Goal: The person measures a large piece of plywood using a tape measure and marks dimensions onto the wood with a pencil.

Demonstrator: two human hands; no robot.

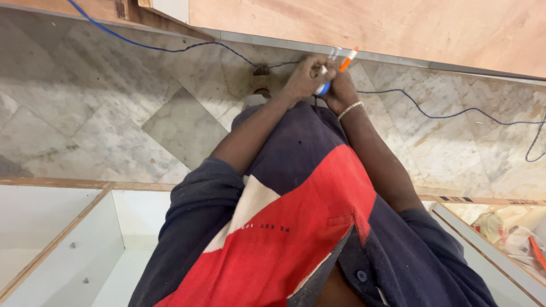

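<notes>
Two bare hands meet at the far edge of the grey-and-white marble floor (114, 113), just before the pale plywood panel (398, 28) that runs along it. The left hand (304, 77) is curled shut around a slim clear-barrelled tool with an orange tip and a blue end (340, 62); its orange tip pokes out beyond the knuckles toward the panel, and its blue end shows between the two hands. The right hand (341, 91), with one pale beaded bracelet (350, 109) at the wrist, is pressed against the left; whether its fingers close on the tool cannot be told.

One thin blue cable (170, 48) snakes over the marble floor, passing under the hands and looping away on the right-hand side. Beside the hands, on the floor, sits one small dark round piece (261, 70), touching the cable.

On the near side of the marble floor stand white laminated cabinet boxes with wood-coloured edges. The left box (62, 244) shows two compartments parted by one white divider, with small studs on its wall. The right box (500, 267) holds crumpled pale wrapping (512, 233) and one orange strip (537, 250).

The person wears a navy, red and white shirt (296, 227).
</notes>
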